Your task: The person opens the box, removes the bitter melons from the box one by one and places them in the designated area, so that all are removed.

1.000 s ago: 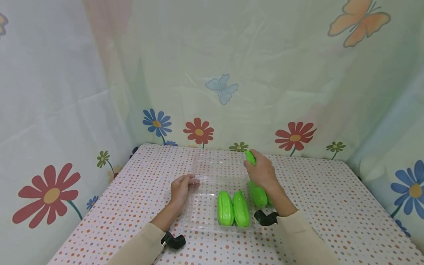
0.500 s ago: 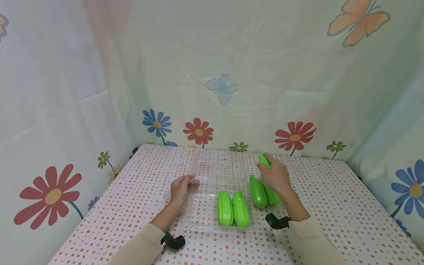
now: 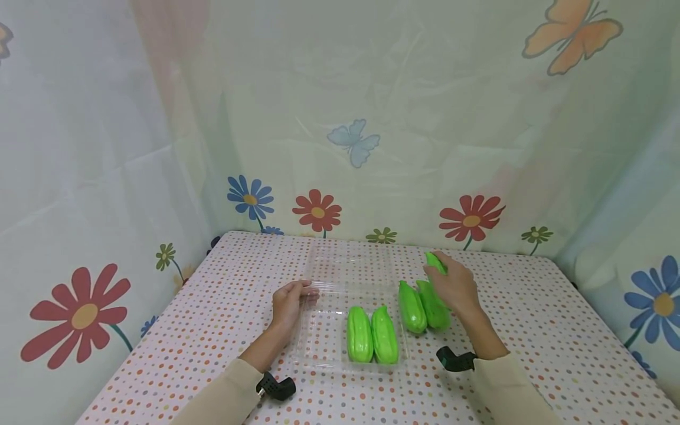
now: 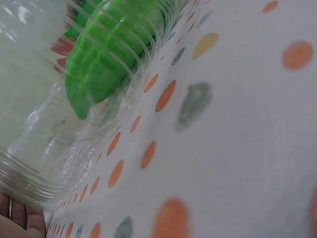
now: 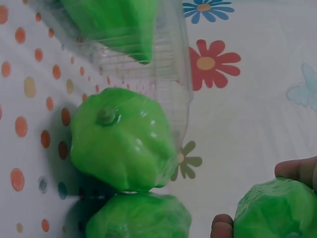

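Note:
In the head view my left hand [image 3: 287, 301] holds the back left corner of an open clear plastic clamshell box [image 3: 324, 336]. Some of its fingers [image 4: 19, 215] show at the box's lower edge in the left wrist view. Two bright green, lumpy bitter gourds [image 3: 360, 335] lie side by side in the right part of the box. My right hand [image 3: 457, 283] grips another green bitter gourd [image 5: 277, 208] beyond the box's right side, its lower part hidden by the hand. Two more gourds [image 3: 412, 308] lie together between the box and this hand.
The raised clear lid [image 3: 347, 260] stretches toward the back of the table. A dotted cloth [image 3: 212, 342] covers the tabletop, and a flowered curtain [image 3: 265, 118] encloses it at the back and sides. Dark wrist cameras [image 3: 454, 359] are strapped to both forearms.
My right hand has moved right with the gripped gourd, away from the box, uncovering the two gourds beside it. The left hand, the box and the gourds inside have stayed put.

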Available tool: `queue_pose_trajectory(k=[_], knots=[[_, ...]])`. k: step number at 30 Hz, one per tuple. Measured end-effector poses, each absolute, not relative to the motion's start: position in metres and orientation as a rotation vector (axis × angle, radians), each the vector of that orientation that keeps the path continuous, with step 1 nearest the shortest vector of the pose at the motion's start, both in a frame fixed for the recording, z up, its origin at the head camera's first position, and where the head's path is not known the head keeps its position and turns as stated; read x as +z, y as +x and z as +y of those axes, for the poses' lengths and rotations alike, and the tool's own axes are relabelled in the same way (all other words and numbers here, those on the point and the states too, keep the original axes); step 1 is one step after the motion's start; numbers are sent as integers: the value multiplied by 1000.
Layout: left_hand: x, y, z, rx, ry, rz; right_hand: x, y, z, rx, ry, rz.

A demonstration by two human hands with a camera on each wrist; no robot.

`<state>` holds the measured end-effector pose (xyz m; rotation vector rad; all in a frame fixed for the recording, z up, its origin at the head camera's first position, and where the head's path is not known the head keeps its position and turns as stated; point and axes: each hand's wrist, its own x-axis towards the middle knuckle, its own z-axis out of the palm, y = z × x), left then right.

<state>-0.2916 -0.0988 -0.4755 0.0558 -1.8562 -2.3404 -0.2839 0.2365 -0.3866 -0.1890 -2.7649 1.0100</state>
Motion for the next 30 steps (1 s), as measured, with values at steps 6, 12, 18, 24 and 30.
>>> queue_pose_trajectory(k=[6,12,18,24,30], knots=[[-473,-294,-98,-2346,50,-1854,-392,-286,245,1010,-207,-2768],[-474,-295,-97,-2357,59,-1851,-398,-287,257,1021,-219,-2749],[-476,-294,-98,-2354,66,-1850,-404,-287,266,981,-220,-2779],[-477,-293,-99,-2374,65,-1835,-410,-286,273,951,-204,-2853],[-478,-294,-99,-2368,73,-1841,-417,-288,279,901,-172,-2905]])
